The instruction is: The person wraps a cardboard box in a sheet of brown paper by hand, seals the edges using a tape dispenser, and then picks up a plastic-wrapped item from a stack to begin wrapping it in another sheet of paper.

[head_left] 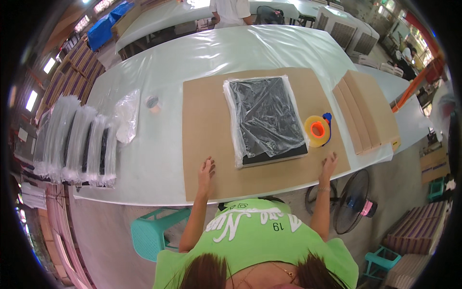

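Observation:
On a brown cardboard sheet [207, 103] in front of me lies a flat black rectangular item [262, 113] in a clear plastic bag. The bag leaves a strip of its near black edge uncovered. My left hand [207, 169] is over the sheet, left of the item's near corner and apart from it, fingers loosely extended and holding nothing. Past the item's other near corner, my right hand [328, 165] is also open and unoccupied. Nearest to it is a roll of yellowish tape [310, 136] with an orange core, on a blue dispenser [328, 118], right beside the bagged item.
Several bagged black items [77, 139] stand in a row at the table's left. Near them lie clear plastic bags [127, 115] and a small round object [152, 102]. Folded cartons [368, 113] lie at the right. A fan [353, 202] and green stool [149, 236] stand below; a person [231, 12] is beyond.

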`<action>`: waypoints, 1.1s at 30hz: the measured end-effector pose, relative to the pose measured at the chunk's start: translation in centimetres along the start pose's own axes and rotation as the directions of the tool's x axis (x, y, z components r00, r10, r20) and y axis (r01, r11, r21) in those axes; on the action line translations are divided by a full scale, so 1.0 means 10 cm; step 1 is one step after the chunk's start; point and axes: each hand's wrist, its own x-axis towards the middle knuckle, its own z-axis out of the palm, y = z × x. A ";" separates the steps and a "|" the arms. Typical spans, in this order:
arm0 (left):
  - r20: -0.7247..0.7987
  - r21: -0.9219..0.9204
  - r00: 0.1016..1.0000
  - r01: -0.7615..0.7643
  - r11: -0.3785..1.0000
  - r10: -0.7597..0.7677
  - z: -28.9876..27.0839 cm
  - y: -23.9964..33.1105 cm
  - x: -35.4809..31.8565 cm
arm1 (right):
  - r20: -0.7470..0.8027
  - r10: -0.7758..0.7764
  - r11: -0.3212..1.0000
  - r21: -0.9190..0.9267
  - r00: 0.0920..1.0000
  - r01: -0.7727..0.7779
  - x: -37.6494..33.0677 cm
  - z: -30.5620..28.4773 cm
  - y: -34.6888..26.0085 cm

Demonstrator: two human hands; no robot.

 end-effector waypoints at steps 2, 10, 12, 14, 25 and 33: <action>-0.049 0.032 0.993 -0.102 0.994 0.103 -0.06 0.06 0.00 | -0.054 -0.034 0.999 0.020 0.998 0.035 0.17 0.16 -0.17; 0.297 0.334 0.785 -0.619 0.711 0.544 0.72 0.56 -0.60 | 0.113 -0.094 0.939 -0.320 0.989 0.126 0.75 0.58 -0.13; 0.565 0.216 0.678 -0.671 0.709 0.469 1.08 0.60 -0.76 | 0.125 -0.244 0.867 -0.417 0.962 0.274 1.09 0.39 -0.05; 0.742 0.147 0.571 -0.650 0.746 0.351 1.28 0.56 -0.84 | 0.098 -0.284 0.725 -0.629 0.954 0.281 1.08 0.48 -0.08; 0.985 0.105 0.171 -0.690 0.716 0.020 2.56 -0.01 -0.87 | 0.250 -0.349 0.802 -0.418 0.903 0.426 1.13 0.20 -0.61; 0.986 0.033 0.091 -0.927 0.374 0.139 4.12 -0.53 -0.73 | 0.248 -0.667 0.576 -0.426 0.702 0.698 2.02 -0.95 -2.08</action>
